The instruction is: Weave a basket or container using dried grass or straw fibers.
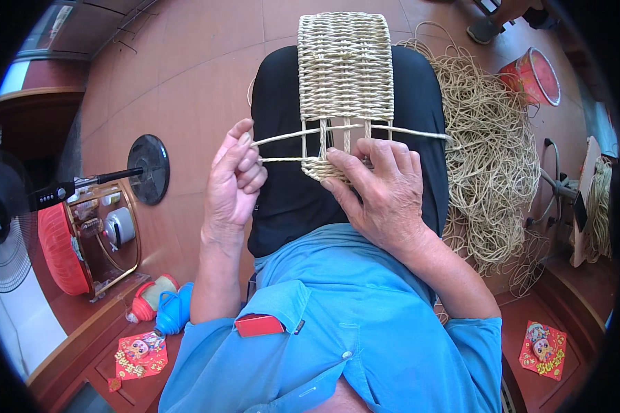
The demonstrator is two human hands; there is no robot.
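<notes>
A rectangular panel of woven straw-coloured cord (pixel 346 65) lies along my lap, its far part densely woven. Nearer me, bare upright strands cross a gap to a short woven band (pixel 315 167). My left hand (pixel 235 175) is closed at the left of the panel, with two cord strands running from its fingers toward the weave. My right hand (pixel 382 186) presses its thumb and index finger on the short band, pinching it. One loose cord (pixel 420 133) passes across the gap and out to the right. Part of the band is hidden under my right fingers.
A large heap of loose cord (pixel 492 151) covers the floor at the right, beside a red bucket (pixel 534 77). At the left stand a black fan (pixel 7 213) with a round base (pixel 149 169) and a red-covered frame (pixel 60 248). Blue and red bottles (pixel 174 310) sit at lower left.
</notes>
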